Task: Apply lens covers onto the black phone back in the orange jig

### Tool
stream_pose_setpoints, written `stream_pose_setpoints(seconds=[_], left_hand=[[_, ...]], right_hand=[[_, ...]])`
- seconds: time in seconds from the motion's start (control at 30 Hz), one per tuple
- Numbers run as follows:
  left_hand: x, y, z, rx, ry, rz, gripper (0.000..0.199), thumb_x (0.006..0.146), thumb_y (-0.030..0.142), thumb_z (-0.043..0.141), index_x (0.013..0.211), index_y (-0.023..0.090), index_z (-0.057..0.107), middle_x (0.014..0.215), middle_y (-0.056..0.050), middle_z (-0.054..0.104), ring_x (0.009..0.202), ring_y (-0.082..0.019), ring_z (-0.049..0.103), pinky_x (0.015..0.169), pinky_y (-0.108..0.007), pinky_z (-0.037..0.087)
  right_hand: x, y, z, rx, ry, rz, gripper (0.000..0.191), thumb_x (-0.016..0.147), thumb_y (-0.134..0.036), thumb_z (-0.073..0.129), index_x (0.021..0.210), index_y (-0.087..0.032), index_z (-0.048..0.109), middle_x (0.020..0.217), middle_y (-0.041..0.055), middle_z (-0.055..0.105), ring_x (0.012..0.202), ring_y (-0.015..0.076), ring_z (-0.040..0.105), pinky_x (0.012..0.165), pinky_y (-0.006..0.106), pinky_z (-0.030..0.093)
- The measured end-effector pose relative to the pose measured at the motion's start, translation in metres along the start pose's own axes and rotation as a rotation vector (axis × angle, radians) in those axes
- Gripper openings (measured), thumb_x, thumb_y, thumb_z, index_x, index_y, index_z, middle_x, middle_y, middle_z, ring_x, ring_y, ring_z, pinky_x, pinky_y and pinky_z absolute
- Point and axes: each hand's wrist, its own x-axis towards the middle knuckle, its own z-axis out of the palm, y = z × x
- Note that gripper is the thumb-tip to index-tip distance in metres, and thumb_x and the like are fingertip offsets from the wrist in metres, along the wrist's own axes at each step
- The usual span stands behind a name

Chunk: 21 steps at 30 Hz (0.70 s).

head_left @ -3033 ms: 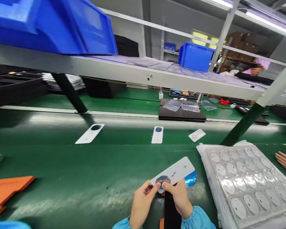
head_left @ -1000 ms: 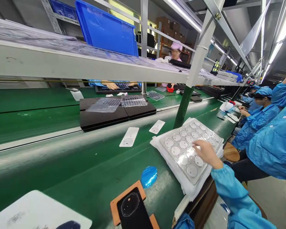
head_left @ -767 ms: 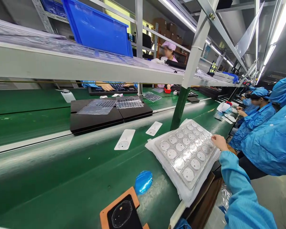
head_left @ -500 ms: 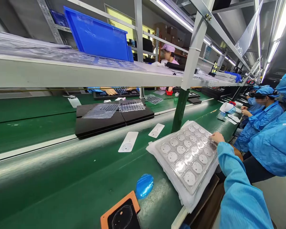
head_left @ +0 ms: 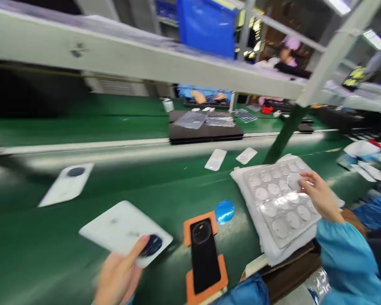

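My left hand (head_left: 120,271) is closed on a white phone back cover (head_left: 114,226), its thumb by the dark round camera area. Pinched in my right hand (head_left: 320,195) is a clear round disc (head_left: 294,181), held just over the clear plastic tray (head_left: 257,201). Round pale pieces sit in the tray's pockets, and white sheets (head_left: 263,241) lie beneath it. Between my hands a black phone-shaped part (head_left: 205,262) rests in an orange fixture (head_left: 222,271). A round blue film (head_left: 225,212) lies beside the fixture. Motion smears my left hand somewhat.
Another white back cover (head_left: 66,185) lies on the green belt at left. Two small white cards (head_left: 216,159) lie ahead, before black boards (head_left: 206,134). A green-wrapped post (head_left: 284,135) rises behind the tray, under a long shelf (head_left: 165,70). Co-workers' hands show beyond.
The view has swung left and down. My left hand has come into view with the white back cover. My right hand has lifted the clear disc off the tray.
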Motion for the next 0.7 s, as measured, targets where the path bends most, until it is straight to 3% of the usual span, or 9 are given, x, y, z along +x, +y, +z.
stream_pose_setpoints(seconds=[0.07, 0.1, 0.17, 0.2, 0.27, 0.33, 0.43, 0.57, 0.7], left_hand=[[-0.004, -0.006, -0.003, -0.197, -0.048, -0.186, 0.09, 0.038, 0.067, 0.087, 0.108, 0.014, 0.07, 0.105, -0.01, 0.072, 0.102, -0.034, 0.067, 0.086, -0.045, 0.059], [-0.005, -0.007, -0.002, -0.254, -0.033, -0.214, 0.089, 0.038, 0.061, 0.089, 0.11, 0.012, 0.069, 0.109, -0.012, 0.071, 0.105, -0.034, 0.066, 0.09, -0.044, 0.058], [-0.006, -0.01, 0.001, -0.321, 0.002, -0.247, 0.087, 0.039, 0.055, 0.092, 0.109, 0.008, 0.068, 0.113, -0.015, 0.069, 0.109, -0.034, 0.065, 0.094, -0.043, 0.056], [-0.006, -0.01, 0.002, -0.335, 0.009, -0.25, 0.086, 0.041, 0.054, 0.092, 0.108, 0.007, 0.068, 0.115, -0.016, 0.069, 0.111, -0.034, 0.064, 0.095, -0.043, 0.056], [-0.007, -0.009, 0.003, -0.35, 0.011, -0.24, 0.083, 0.045, 0.053, 0.092, 0.109, 0.007, 0.068, 0.118, -0.017, 0.067, 0.114, -0.034, 0.063, 0.097, -0.042, 0.055], [-0.009, -0.009, -0.001, -0.366, 0.007, -0.219, 0.08, 0.053, 0.056, 0.089, 0.113, 0.008, 0.067, 0.122, -0.017, 0.065, 0.116, -0.034, 0.061, 0.096, -0.043, 0.055], [-0.01, -0.011, -0.011, -0.406, 0.011, -0.202, 0.075, 0.065, 0.058, 0.082, 0.121, 0.011, 0.065, 0.126, -0.015, 0.064, 0.117, -0.033, 0.061, 0.097, -0.044, 0.054], [-0.01, -0.015, -0.02, -0.456, 0.029, -0.193, 0.069, 0.067, 0.056, 0.082, 0.118, 0.012, 0.066, 0.126, -0.014, 0.064, 0.115, -0.031, 0.062, 0.098, -0.043, 0.054], [-0.011, -0.014, -0.016, -0.49, 0.001, -0.205, 0.064, 0.065, 0.053, 0.085, 0.11, 0.01, 0.069, 0.123, -0.015, 0.065, 0.112, -0.03, 0.063, 0.091, -0.038, 0.055]], right_hand=[[-0.045, -0.022, 0.046, 0.044, -0.239, -0.143, 0.042, 0.085, -0.047, 0.068, 0.118, -0.021, 0.063, 0.097, 0.0071, 0.067, 0.07, 0.015, 0.066, 0.059, 0.027, 0.058], [-0.068, -0.03, 0.071, 0.016, -0.368, -0.235, 0.034, 0.088, -0.042, 0.067, 0.115, -0.023, 0.066, 0.099, 0.007, 0.068, 0.073, 0.0152, 0.067, 0.061, 0.026, 0.059], [-0.109, -0.044, 0.123, -0.008, -0.502, -0.497, 0.016, 0.093, -0.033, 0.061, 0.104, -0.026, 0.071, 0.095, 0.0045, 0.07, 0.08, 0.0157, 0.068, 0.065, 0.025, 0.058], [-0.125, -0.048, 0.149, -0.006, -0.511, -0.616, 0.018, 0.096, -0.027, 0.056, 0.104, -0.026, 0.072, 0.094, 0.0043, 0.071, 0.081, 0.0154, 0.068, 0.068, 0.025, 0.058], [-0.147, -0.05, 0.196, -0.048, -0.4, -0.813, 0.027, 0.099, -0.018, 0.047, 0.111, -0.023, 0.07, 0.098, 0.006, 0.071, 0.087, 0.0164, 0.069, 0.074, 0.028, 0.058], [-0.156, -0.045, 0.23, -0.125, -0.314, -0.952, 0.031, 0.099, -0.011, 0.044, 0.116, -0.019, 0.069, 0.103, 0.0077, 0.071, 0.094, 0.0176, 0.068, 0.08, 0.03, 0.057], [-0.161, -0.032, 0.25, -0.225, -0.299, -1.092, 0.027, 0.097, -0.009, 0.048, 0.113, -0.017, 0.069, 0.104, 0.0082, 0.071, 0.101, 0.0206, 0.067, 0.085, 0.035, 0.055], [-0.165, -0.022, 0.246, -0.27, -0.306, -1.143, 0.028, 0.096, -0.009, 0.051, 0.118, -0.017, 0.067, 0.111, 0.0069, 0.07, 0.108, 0.0233, 0.065, 0.092, 0.04, 0.052], [-0.165, -0.022, 0.243, -0.232, -0.279, -1.136, 0.036, 0.094, -0.005, 0.053, 0.126, -0.017, 0.062, 0.117, 0.0068, 0.069, 0.112, 0.0216, 0.063, 0.096, 0.039, 0.051]])
